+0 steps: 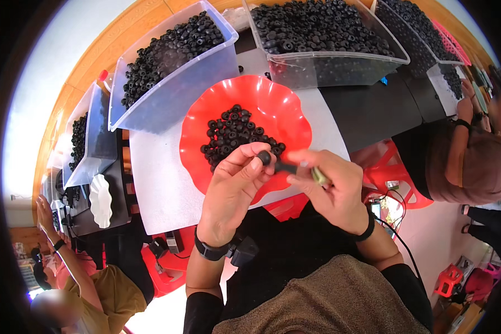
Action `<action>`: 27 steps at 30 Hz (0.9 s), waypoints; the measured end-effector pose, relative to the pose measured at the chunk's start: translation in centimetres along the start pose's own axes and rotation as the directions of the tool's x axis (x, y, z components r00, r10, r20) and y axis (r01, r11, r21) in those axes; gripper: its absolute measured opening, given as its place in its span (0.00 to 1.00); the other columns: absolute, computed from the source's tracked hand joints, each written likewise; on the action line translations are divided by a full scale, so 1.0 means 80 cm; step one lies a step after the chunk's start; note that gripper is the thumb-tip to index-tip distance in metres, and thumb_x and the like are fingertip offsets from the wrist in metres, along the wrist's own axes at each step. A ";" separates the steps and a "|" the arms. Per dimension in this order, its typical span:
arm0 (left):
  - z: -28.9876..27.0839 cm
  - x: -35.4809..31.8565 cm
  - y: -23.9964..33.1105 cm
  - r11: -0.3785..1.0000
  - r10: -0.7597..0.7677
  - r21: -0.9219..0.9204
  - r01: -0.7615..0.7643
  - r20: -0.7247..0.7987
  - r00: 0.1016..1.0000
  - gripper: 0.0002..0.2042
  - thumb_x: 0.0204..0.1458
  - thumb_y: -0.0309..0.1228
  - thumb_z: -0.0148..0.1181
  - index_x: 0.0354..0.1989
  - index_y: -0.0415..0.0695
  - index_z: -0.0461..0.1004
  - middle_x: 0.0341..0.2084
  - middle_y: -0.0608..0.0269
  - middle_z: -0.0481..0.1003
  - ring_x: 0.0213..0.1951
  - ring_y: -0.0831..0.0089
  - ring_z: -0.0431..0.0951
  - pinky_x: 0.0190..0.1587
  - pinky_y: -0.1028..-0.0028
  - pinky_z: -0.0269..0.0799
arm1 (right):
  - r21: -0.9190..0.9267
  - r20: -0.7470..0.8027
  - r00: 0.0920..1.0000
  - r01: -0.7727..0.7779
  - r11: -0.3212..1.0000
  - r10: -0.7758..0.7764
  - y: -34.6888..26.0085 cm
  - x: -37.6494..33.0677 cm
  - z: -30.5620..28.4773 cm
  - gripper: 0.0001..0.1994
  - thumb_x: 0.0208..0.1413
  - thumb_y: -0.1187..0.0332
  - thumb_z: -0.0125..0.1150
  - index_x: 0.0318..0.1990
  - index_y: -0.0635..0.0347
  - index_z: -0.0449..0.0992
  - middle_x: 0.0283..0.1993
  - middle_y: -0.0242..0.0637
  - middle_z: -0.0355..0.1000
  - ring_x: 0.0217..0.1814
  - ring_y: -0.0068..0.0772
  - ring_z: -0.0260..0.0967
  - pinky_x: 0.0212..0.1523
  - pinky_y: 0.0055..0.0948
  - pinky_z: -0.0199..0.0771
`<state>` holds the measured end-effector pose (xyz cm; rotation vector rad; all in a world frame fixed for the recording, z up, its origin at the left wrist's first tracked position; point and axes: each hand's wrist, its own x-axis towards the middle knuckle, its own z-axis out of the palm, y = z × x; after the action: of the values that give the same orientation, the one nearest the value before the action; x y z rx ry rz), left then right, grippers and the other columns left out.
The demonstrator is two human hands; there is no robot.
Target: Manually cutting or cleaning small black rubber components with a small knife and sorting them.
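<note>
My left hand [231,192] pinches one small round black piece [264,158] between thumb and fingertips. My right hand [339,189] is closed around a small hand tool [319,176] with a pale greenish handle. Its dark front end is smeared by motion and points at the black piece; whether they touch I cannot tell. Both hands are over the near rim of a red wavy-edged bowl [286,111]. Inside it lies a heap of similar black pieces [228,133], several showing a round hole.
Clear plastic bins full of black pieces stand beyond the bowl: one at far left [178,89], one at far middle [339,61]. A white sheet [156,183] lies under the bowl. A white wavy dish [100,201] is at left. Other people sit left [108,289] and right [451,161].
</note>
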<state>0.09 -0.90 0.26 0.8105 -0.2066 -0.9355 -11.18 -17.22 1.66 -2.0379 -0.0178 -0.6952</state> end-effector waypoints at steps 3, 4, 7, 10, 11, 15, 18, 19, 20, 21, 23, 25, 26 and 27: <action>0.002 0.001 0.001 1.000 0.014 0.003 -0.014 -0.001 1.000 0.11 0.59 0.26 0.55 0.49 0.38 0.72 0.39 0.61 0.74 0.41 0.74 0.74 0.50 0.74 0.70 | 0.126 -0.003 0.986 -0.163 0.979 0.165 0.003 -0.001 -0.006 0.13 0.50 0.72 0.67 0.42 0.65 0.75 0.28 0.38 0.73 0.23 0.31 0.69 0.24 0.25 0.66; 0.003 0.001 0.002 1.000 0.012 0.005 -0.012 -0.001 1.000 0.11 0.59 0.26 0.55 0.49 0.38 0.72 0.39 0.61 0.74 0.41 0.74 0.74 0.50 0.74 0.70 | 0.142 0.000 0.988 -0.154 0.978 0.155 0.005 -0.002 -0.007 0.12 0.51 0.70 0.67 0.41 0.66 0.75 0.29 0.39 0.74 0.23 0.30 0.70 0.25 0.25 0.67; 0.004 0.002 0.003 1.000 -0.005 -0.011 0.005 -0.008 1.000 0.11 0.59 0.25 0.55 0.50 0.40 0.70 0.38 0.62 0.74 0.42 0.74 0.74 0.50 0.75 0.70 | 0.143 -0.019 0.990 -0.135 0.981 0.139 -0.001 -0.004 0.001 0.12 0.51 0.69 0.67 0.40 0.65 0.76 0.28 0.39 0.73 0.23 0.31 0.70 0.24 0.25 0.67; -0.001 0.003 0.000 1.000 0.012 -0.016 -0.011 0.040 0.999 0.10 0.58 0.25 0.56 0.48 0.42 0.69 0.38 0.63 0.74 0.43 0.74 0.74 0.49 0.75 0.69 | 0.036 0.028 0.997 -0.069 0.997 0.068 -0.001 -0.004 0.004 0.13 0.51 0.67 0.68 0.39 0.65 0.76 0.26 0.38 0.72 0.23 0.32 0.71 0.24 0.26 0.67; -0.001 0.003 -0.001 0.999 0.017 -0.033 -0.015 0.057 0.998 0.09 0.58 0.25 0.56 0.46 0.42 0.69 0.39 0.63 0.74 0.43 0.74 0.74 0.49 0.75 0.69 | 0.037 0.027 0.997 -0.070 0.997 0.069 -0.001 -0.004 0.005 0.13 0.51 0.67 0.68 0.39 0.65 0.76 0.26 0.38 0.72 0.23 0.32 0.71 0.24 0.26 0.67; 0.000 0.001 -0.002 0.999 0.021 -0.042 -0.019 0.058 0.998 0.08 0.57 0.25 0.57 0.44 0.43 0.70 0.39 0.62 0.74 0.43 0.73 0.74 0.48 0.75 0.70 | -0.067 -0.005 1.000 -0.016 0.998 0.016 -0.002 -0.004 0.006 0.14 0.49 0.64 0.69 0.38 0.63 0.76 0.25 0.37 0.71 0.22 0.33 0.72 0.22 0.28 0.67; 0.001 -0.001 -0.001 0.999 0.026 -0.027 -0.024 0.077 0.997 0.08 0.57 0.25 0.57 0.44 0.43 0.70 0.39 0.62 0.74 0.42 0.74 0.74 0.48 0.75 0.70 | -0.110 -0.013 1.000 -0.011 0.994 0.009 -0.004 -0.005 0.005 0.14 0.49 0.63 0.69 0.37 0.63 0.76 0.25 0.36 0.71 0.22 0.34 0.72 0.22 0.28 0.67; 0.003 -0.002 -0.001 0.999 0.026 -0.027 -0.024 0.077 0.997 0.08 0.57 0.25 0.57 0.44 0.43 0.70 0.39 0.62 0.74 0.42 0.74 0.74 0.48 0.75 0.70 | -0.117 -0.022 1.000 -0.018 0.993 0.015 -0.005 -0.005 0.005 0.14 0.49 0.63 0.69 0.37 0.63 0.76 0.25 0.36 0.71 0.22 0.34 0.72 0.22 0.28 0.67; 0.004 -0.003 -0.002 0.999 0.026 -0.038 -0.025 0.029 0.999 0.09 0.56 0.24 0.58 0.44 0.42 0.69 0.38 0.60 0.74 0.41 0.73 0.74 0.47 0.76 0.71 | -0.123 -0.030 0.999 -0.025 0.992 0.021 -0.005 -0.006 0.005 0.14 0.49 0.62 0.69 0.37 0.63 0.76 0.25 0.36 0.71 0.22 0.34 0.72 0.22 0.28 0.67; 0.006 -0.003 -0.002 0.999 0.024 -0.048 -0.025 -0.019 1.000 0.09 0.56 0.24 0.58 0.44 0.42 0.68 0.37 0.57 0.73 0.40 0.73 0.74 0.46 0.77 0.72 | -0.123 -0.031 0.999 -0.025 0.992 0.022 -0.005 -0.005 0.004 0.14 0.49 0.62 0.69 0.37 0.63 0.76 0.25 0.36 0.71 0.22 0.34 0.72 0.22 0.28 0.67; 0.009 -0.004 0.000 0.999 0.026 -0.047 -0.026 -0.010 1.000 0.09 0.56 0.24 0.58 0.43 0.42 0.68 0.37 0.58 0.73 0.40 0.73 0.74 0.45 0.77 0.72 | -0.133 -0.040 0.999 -0.039 0.990 0.034 -0.004 -0.005 0.003 0.14 0.49 0.63 0.69 0.36 0.63 0.76 0.25 0.36 0.71 0.22 0.34 0.72 0.22 0.28 0.67; 0.009 -0.003 -0.001 0.999 0.027 -0.045 -0.027 -0.002 1.000 0.09 0.56 0.24 0.58 0.43 0.42 0.68 0.36 0.59 0.72 0.39 0.74 0.74 0.45 0.78 0.72 | -0.118 -0.031 0.999 -0.038 0.992 0.035 -0.005 -0.006 0.002 0.14 0.49 0.63 0.69 0.36 0.63 0.76 0.25 0.36 0.71 0.21 0.34 0.72 0.22 0.28 0.67; 0.004 -0.002 -0.002 0.998 0.042 -0.043 -0.042 0.017 0.999 0.09 0.55 0.24 0.59 0.43 0.42 0.68 0.35 0.59 0.72 0.38 0.74 0.73 0.44 0.78 0.72 | -0.102 -0.021 0.999 -0.036 0.994 0.034 -0.006 -0.007 0.003 0.14 0.48 0.63 0.70 0.36 0.63 0.76 0.25 0.36 0.71 0.21 0.34 0.71 0.21 0.28 0.67; 0.002 -0.002 -0.003 0.998 0.058 -0.041 -0.056 0.035 0.998 0.09 0.55 0.25 0.59 0.43 0.42 0.68 0.35 0.60 0.72 0.37 0.75 0.73 0.43 0.79 0.71 | -0.100 -0.020 0.999 -0.035 0.994 0.033 -0.007 -0.008 0.004 0.14 0.48 0.63 0.70 0.36 0.63 0.76 0.25 0.36 0.71 0.21 0.34 0.71 0.21 0.28 0.67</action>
<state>-0.22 -0.95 0.22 0.7475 -0.2401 -0.8983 -11.71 -16.55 1.67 -2.1225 0.0640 -0.7057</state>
